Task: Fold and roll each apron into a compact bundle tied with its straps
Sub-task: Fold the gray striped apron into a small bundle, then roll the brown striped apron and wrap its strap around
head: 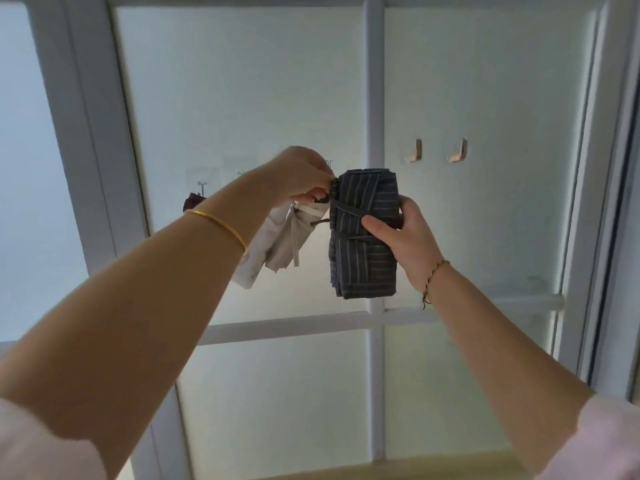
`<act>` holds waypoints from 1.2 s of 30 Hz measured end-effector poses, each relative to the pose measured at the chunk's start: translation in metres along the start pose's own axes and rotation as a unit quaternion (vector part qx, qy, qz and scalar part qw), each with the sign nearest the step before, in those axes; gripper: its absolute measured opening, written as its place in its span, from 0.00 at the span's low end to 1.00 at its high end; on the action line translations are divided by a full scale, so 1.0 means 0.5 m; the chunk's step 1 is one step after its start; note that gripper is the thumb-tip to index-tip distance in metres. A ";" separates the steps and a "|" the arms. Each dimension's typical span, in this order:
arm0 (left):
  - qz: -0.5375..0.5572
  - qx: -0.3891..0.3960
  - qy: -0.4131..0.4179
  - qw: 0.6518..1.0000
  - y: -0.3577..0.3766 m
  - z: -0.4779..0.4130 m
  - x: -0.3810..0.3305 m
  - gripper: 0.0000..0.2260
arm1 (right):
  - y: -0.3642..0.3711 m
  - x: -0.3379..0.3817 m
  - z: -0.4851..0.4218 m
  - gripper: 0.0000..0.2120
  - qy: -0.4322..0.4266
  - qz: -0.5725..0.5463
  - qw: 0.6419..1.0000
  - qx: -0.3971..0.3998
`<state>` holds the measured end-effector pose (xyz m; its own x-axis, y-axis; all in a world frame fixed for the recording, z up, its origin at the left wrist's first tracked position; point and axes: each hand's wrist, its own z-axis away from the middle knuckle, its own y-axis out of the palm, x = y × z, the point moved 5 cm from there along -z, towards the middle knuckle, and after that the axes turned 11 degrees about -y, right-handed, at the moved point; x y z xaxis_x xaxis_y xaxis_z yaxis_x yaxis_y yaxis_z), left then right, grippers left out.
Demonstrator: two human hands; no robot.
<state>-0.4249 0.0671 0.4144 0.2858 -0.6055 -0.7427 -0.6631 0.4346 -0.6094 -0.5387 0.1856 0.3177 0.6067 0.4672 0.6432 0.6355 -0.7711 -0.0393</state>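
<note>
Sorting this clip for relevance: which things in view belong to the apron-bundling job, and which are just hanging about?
Part of the job:
striped apron bundle, gripped by the right hand
strap, pinched by the left hand
pale apron hanging behind, probably another in the set

Just there:
copper hooks, both bare
dark red cloth, mostly hidden
white door frame

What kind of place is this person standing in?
Likely a home, perhaps near a kitchen: a white-framed frosted glass partition carries stick-on hooks, and a pale apron hangs there beside the rolled striped apron being held.
</note>
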 end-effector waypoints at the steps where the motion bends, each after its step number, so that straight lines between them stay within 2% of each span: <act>1: -0.039 -0.036 0.027 0.998 -0.003 -0.018 -0.013 0.04 | 0.001 -0.004 -0.015 0.21 0.002 0.012 1.000 -0.006; 5: -0.129 -0.120 0.064 0.982 -0.008 -0.097 -0.038 0.02 | 0.009 -0.031 -0.088 0.22 0.007 0.031 0.999 -0.014; 11: -0.156 -0.187 0.049 0.969 -0.011 -0.184 -0.022 0.03 | 0.020 -0.051 -0.151 0.21 -0.003 0.073 0.997 -0.021; 20: -0.257 -0.224 0.005 0.940 0.010 -0.198 -0.002 0.03 | 0.024 -0.085 -0.138 0.20 0.030 0.080 0.996 -0.011; 23: -0.312 -0.242 0.036 0.918 0.003 -0.174 -0.012 0.10 | 0.025 -0.092 -0.128 0.18 0.042 0.072 0.997 -0.006; 26: -0.342 -0.293 0.087 0.889 -0.005 -0.124 -0.027 0.14 | 0.027 -0.098 -0.114 0.21 0.055 0.079 0.995 -0.005; 29: -0.294 -0.328 0.142 0.886 -0.001 -0.065 -0.030 0.07 | 0.031 -0.096 -0.098 0.21 0.062 0.098 0.993 -0.021; 31: -0.247 -0.326 0.156 0.899 0.014 -0.026 -0.016 0.04 | 0.024 -0.082 -0.077 0.22 0.043 0.175 0.982 -0.056; 33: -0.191 -0.302 0.153 0.921 0.038 0.019 0.015 0.04 | 0.015 -0.045 -0.035 0.22 -0.016 0.291 0.949 -0.117; 34: -0.153 -0.283 0.146 0.936 0.051 0.041 0.033 0.04 | 0.015 -0.023 -0.009 0.20 -0.059 0.312 0.937 -0.147; 36: -0.075 -0.241 0.109 0.961 0.071 0.092 0.088 0.05 | 0.041 0.007 0.056 0.16 -0.122 0.278 0.939 -0.164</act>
<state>-0.4044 0.0864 0.3471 0.2867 -0.7859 -0.5478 -0.8842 0.0031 -0.4672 -0.5101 0.1837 0.2976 0.9179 0.0077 0.3968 0.0312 -0.9981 -0.0528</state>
